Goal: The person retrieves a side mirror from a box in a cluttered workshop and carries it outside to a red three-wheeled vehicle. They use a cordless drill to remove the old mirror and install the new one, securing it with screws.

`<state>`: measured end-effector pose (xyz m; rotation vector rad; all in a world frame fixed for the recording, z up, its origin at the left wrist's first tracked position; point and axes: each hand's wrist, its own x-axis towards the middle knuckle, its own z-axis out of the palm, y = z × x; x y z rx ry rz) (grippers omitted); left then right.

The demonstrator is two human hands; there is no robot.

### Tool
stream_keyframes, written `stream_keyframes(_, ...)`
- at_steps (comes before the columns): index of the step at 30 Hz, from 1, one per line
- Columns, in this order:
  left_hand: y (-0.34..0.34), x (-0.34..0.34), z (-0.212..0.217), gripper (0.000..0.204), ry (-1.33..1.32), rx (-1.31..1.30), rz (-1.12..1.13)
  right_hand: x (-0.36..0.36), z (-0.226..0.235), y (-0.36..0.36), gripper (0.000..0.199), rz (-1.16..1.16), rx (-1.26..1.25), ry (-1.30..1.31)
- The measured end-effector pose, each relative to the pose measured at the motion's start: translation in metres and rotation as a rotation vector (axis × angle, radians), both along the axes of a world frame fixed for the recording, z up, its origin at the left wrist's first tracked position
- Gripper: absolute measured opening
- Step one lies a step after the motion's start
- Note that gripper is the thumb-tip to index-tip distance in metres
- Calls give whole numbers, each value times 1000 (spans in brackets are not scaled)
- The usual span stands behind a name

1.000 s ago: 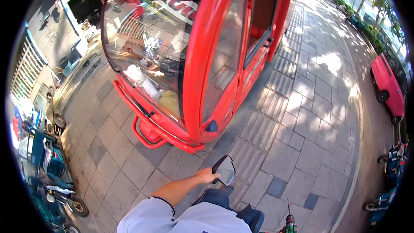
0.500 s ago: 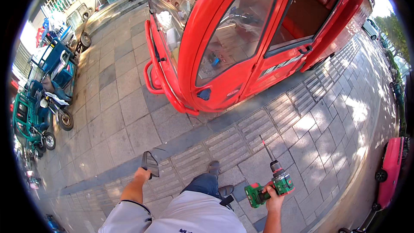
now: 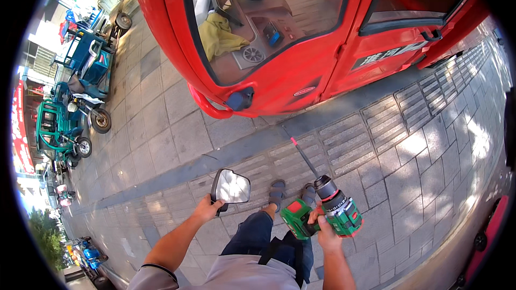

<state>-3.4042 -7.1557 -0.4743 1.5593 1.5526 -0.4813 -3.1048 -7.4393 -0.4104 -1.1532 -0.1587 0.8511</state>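
Note:
My left hand [image 3: 208, 208] grips a side mirror [image 3: 233, 187] by its base, and the black-framed glass faces up, reflecting bright light. My right hand [image 3: 327, 229] is wrapped round the handle of a green and black cordless drill [image 3: 342, 212]. From the drill's chuck a long thin bit [image 3: 305, 157] with a red band points forward and left. Ahead stands a red enclosed three-wheeler [image 3: 274, 94]. Low on its front corner is a dark mount [image 3: 240, 99], apart from both hands. Through its window a yellow cloth [image 3: 217, 36] shows on the dashboard.
Grey paving [image 3: 156, 145] with ribbed tiles lies underfoot, and my sandalled feet [image 3: 277, 193] stand close below the mirror. To the left several cargo tricycles are parked, one a green three-wheeler [image 3: 51, 123]. A red car [image 3: 486, 231] shows at the right rim.
The red three-wheeler is nearer and fills more of the view. The mirror has turned so its glass shows, and it has moved right. The drill has swung so its bit points further left.

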Motion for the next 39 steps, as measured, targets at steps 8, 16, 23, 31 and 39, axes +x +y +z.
stream_keyframes(8, -57, 82, -179, 59, -210, -108, -13, 62, -74, 57, 40, 177, -44, -21)
stream_keyframes(16, -87, 84, -446, 58, -217, -288, -93, 82, -191, 94, 48, 261, 81, -211)
stream_keyframes(23, -55, 137, -551, 53, 8, -373, -327, 100, -187, 145, 38, 104, 245, -365)
stream_keyframes(31, 5, 174, -627, 58, 110, -361, -517, 121, -208, 158, 34, 61, 156, -707)
stream_keyframes(39, 36, 194, -601, 41, 122, -74, -593, 105, -194, 155, 32, -6, 77, -914)
